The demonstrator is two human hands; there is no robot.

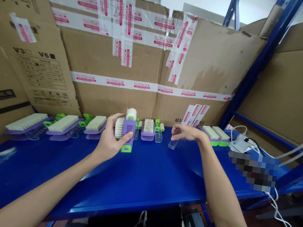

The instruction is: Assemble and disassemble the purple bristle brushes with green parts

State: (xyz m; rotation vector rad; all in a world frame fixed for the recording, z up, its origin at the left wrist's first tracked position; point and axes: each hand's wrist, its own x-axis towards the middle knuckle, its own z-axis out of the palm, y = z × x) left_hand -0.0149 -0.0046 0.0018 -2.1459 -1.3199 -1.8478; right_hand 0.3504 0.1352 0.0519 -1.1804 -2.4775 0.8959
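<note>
The purple-and-green plastic brush with off-white bristles and a white cylinder at its top (pixel 128 131) is standing upright in the person's grasp near the centre of the view, its bristles facing left and its perforated purple side showing. Whether its lower end is touching the glossy blue table (pixel 140 181) cannot be told.

From the left, a printed brown cardboard panel (pixel 43 68) is leaning behind the work surface. In front of it, a first purple brush (pixel 26 123) is lying bristles up, followed by a second purple brush (pixel 63 124) and a third purple brush (pixel 96 123) in the same position. A bright green plastic part (pixel 87 120) is lying between the second and third. The left hand (pixel 107 141) is gripping the upright brush, the thumb pressing its purple side and the fingers wrapping the bristle side. Just right of it, a fourth purple brush (pixel 148 128) is lying bristles up beside a small clear plastic container (pixel 159 136). The right hand (pixel 186 132) is pinching a second clear plastic container (pixel 172 144) by its upper part. Farther right, two green-based brushes with off-white bristles (pixel 215 135) are resting side by side, near a white adapter (pixel 241 144) with cables.
</note>
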